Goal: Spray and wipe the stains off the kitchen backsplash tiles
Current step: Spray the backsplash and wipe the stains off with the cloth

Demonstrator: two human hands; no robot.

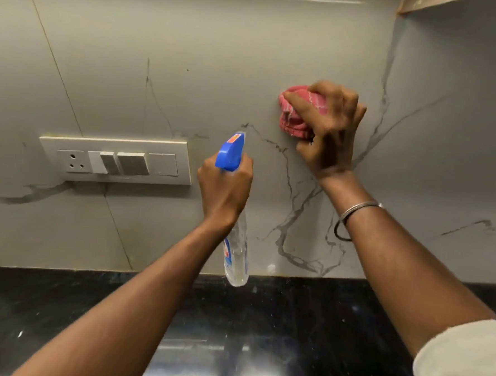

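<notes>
The backsplash (220,55) is pale grey marble-look tile with dark veins. My right hand (330,129) presses a bunched pink cloth (292,115) flat against the tile, right of centre. My left hand (225,189) grips the neck of a clear spray bottle (237,254) with a blue trigger head (230,153); its nozzle points at the wall just left of and below the cloth. The bottle's body hangs down behind my wrist. A small dark speck (187,70) shows on the tile above the bottle.
A white switch and socket plate (115,159) is fixed to the wall left of the bottle. A glossy black countertop (59,307) runs along the bottom. The edge of a shelf or cabinet (417,3) shows at the top right.
</notes>
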